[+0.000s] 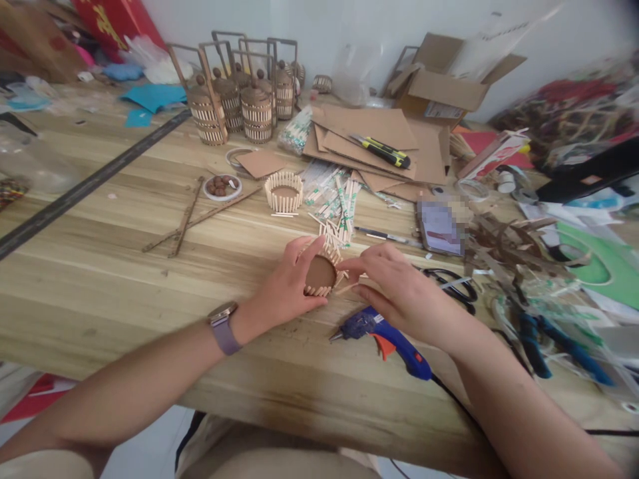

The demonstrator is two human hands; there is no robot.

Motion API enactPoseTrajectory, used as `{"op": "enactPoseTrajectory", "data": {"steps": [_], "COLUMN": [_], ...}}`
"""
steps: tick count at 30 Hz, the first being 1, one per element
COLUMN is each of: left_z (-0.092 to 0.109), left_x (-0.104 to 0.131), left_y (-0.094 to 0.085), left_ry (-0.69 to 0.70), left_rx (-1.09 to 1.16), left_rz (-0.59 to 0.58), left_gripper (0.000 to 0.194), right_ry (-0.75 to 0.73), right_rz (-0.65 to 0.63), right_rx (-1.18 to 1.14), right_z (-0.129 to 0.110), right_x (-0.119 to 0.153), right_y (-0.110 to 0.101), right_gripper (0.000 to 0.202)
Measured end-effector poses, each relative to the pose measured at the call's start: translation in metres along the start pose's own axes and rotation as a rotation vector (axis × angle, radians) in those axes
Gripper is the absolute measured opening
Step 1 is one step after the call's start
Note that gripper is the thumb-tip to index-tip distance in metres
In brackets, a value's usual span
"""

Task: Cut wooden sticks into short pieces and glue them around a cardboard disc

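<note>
A round brown base ringed with short wooden sticks [321, 274] lies on the table in front of me. My left hand [289, 279] grips it from the left, thumb at the near edge and fingers over the far edge. At its right side is my right hand [387, 286], fingers pinched together at the ring, a small stick by the fingertips. Loose sticks [327, 233] are scattered just behind. A blue glue gun [374, 326] rests below my right hand. Farther back stands another stick ring [283, 191].
Several lidded stick baskets [257, 113] with tall handles stand at the back. Cardboard sheets [369, 130] carry a yellow-black cutter [382, 152]. A bowl of brown balls [222, 187], a phone [440, 226], a pen [382, 234] and blue-handled pliers [534, 342] lie around.
</note>
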State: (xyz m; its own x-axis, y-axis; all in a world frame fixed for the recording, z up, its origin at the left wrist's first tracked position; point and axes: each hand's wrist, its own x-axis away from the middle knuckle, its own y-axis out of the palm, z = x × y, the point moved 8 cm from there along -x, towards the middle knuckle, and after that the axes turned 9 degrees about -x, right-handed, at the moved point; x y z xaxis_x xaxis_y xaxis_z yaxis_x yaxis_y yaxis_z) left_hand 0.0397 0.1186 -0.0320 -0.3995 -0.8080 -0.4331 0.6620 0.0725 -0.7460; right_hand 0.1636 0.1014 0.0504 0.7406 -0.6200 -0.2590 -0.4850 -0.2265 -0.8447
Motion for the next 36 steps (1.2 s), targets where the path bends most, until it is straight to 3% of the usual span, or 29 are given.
{"op": "enactPoseTrajectory", "data": {"steps": [7,14,36], "left_z": [-0.001,-0.001,0.001], "left_x": [0.000,0.000,-0.001], "left_y": [0.001,0.001,0.000], "left_ry": [0.050,0.072,0.095], "left_rx": [0.030,0.040,0.054], "left_rz": [0.035,0.030,0.040], "left_gripper": [0.117,0.116,0.112], "right_ry": [-0.023,-0.067,-0.117], "right_rz": [-0.034,-0.045,0.070], "right_rx": [0.129,0.127,0.274], "right_z": [0.005,0.008,0.006], "right_x": [-0.002,-0.003,0.000], "right_y": [0.023,0.035,0.044], "right_gripper": [0.056,0.070,0.043]}}
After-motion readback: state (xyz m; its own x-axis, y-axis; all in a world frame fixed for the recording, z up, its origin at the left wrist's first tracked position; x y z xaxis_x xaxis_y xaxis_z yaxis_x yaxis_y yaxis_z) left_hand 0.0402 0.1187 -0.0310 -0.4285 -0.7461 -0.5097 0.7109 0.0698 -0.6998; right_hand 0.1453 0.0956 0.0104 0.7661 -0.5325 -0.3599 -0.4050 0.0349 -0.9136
